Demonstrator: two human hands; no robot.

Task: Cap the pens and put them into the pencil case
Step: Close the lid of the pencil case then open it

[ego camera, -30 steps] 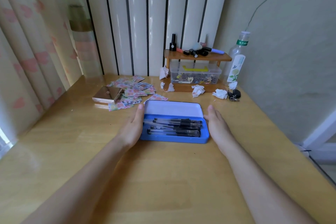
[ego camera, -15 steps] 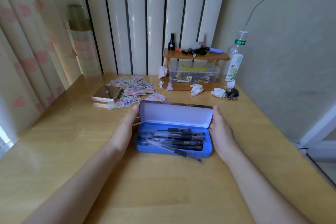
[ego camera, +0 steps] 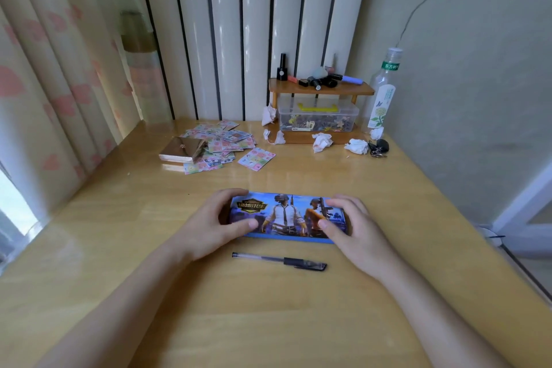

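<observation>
Lid down now: the pencil case (ego camera: 288, 216) sits shut, printed top up, near the middle of the table (ego camera: 298, 323), a little toward the front edge. Half a second back it stood open with the pens showing inside; both hands have since folded the lid over. Left hand (ego camera: 215, 225) wraps the case's left end, fingers curled over the far edge, thumb flat on the lid. Right hand (ego camera: 352, 224) mirrors it on the right end, fingers partly curled, pressing down rather than pinching. Neither hand holds anything else.

Catch: one pen (ego camera: 279, 261) lies loose on the table just in front of the case, between case and the person, parallel to its long side, apart from both hands. It was hanging over the case's front rim before the lid came down and has ended up outside. Dark cap end looks to be on, pointing right, though too small to be sure.

Judgement: task not finished. Case likely needs reopening, stray pen checked for its cap, dropped in, lid shut again. Pens inside are hidden now, so count can't be confirmed.

Back edge clutter, meaning cards (ego camera: 222, 143), tissue wads (ego camera: 321, 140), small shelf (ego camera: 319, 89) and bottle (ego camera: 382, 95), is untouched.
</observation>
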